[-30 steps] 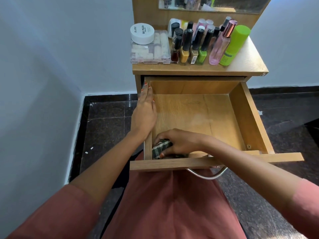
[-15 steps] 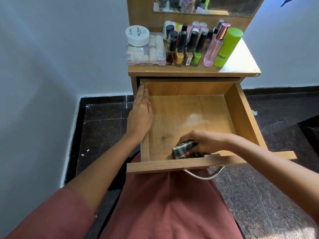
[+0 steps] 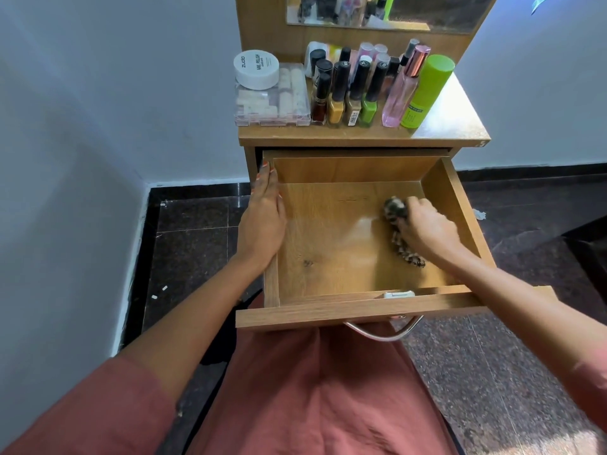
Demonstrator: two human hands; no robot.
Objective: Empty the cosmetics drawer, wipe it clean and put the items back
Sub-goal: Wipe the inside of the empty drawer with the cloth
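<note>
Drawer: pulled far out from under the table top; the wooden bottom is seen from above.
Cloth: checked, dark and light; bunched on the drawer bottom in the right half, near the right wall. One end is covered by the fingers and a tail trails toward the front.
Right hand: reached in over the front right corner of the drawer, palm down. The fingers are curled round the bunched cloth, which is pressed against the wood. The forearm is laid across the front panel.
Left hand: laid flat along the top of the left drawer wall. The fingers are held straight and together, pointed toward the back, and nothing is gripped. The arm is stretched nearly straight.
Handle: a curved metal bar, hung below the front panel.
Table top items: a row of nail polish bottles, with a clear box to their left and a white jar set on it. A pink bottle and a green bottle are leant to their right.
Mirror: fixed behind the bottles.
</note>
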